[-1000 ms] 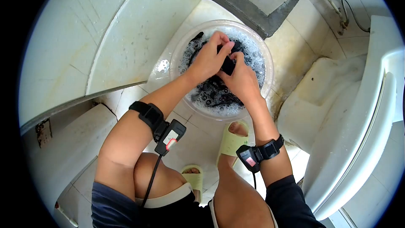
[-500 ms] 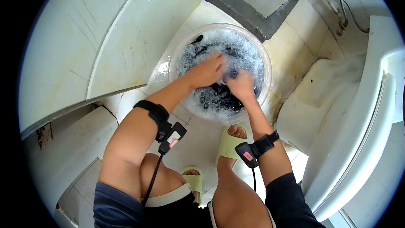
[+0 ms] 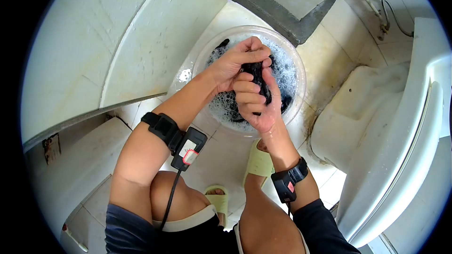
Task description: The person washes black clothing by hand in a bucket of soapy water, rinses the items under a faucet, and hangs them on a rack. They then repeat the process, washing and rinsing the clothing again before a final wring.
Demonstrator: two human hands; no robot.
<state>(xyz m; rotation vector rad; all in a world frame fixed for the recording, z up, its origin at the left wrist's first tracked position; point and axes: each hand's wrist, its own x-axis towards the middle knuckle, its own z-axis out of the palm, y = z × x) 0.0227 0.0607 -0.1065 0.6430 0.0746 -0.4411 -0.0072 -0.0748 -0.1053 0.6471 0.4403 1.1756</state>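
Observation:
A wet, dark cloth (image 3: 254, 71) is bunched up between my hands above a round clear basin (image 3: 301, 80). My left hand (image 3: 239, 62) grips its upper end with the fingers curled in. Around the lower part of the cloth, my right hand (image 3: 259, 98) is wrapped, palm turned up. Foamy water (image 3: 287, 68) fills the basin below, and more dark fabric (image 3: 221, 44) shows through the suds at the left rim. What kind of garment the cloth is, I cannot make out.
A squat toilet pan (image 3: 339, 108) and a white appliance (image 3: 400, 160) stand to the right. The pale curved panel (image 3: 141, 42) is at the left, and a grey ledge (image 3: 282, 11) borders the basin at the back. My slippered feet (image 3: 256, 162) are on the tiles in front.
Both hands have come up out of the suds with the dark cloth between them. My right palm has turned upward, and the fingers have closed around the cloth.

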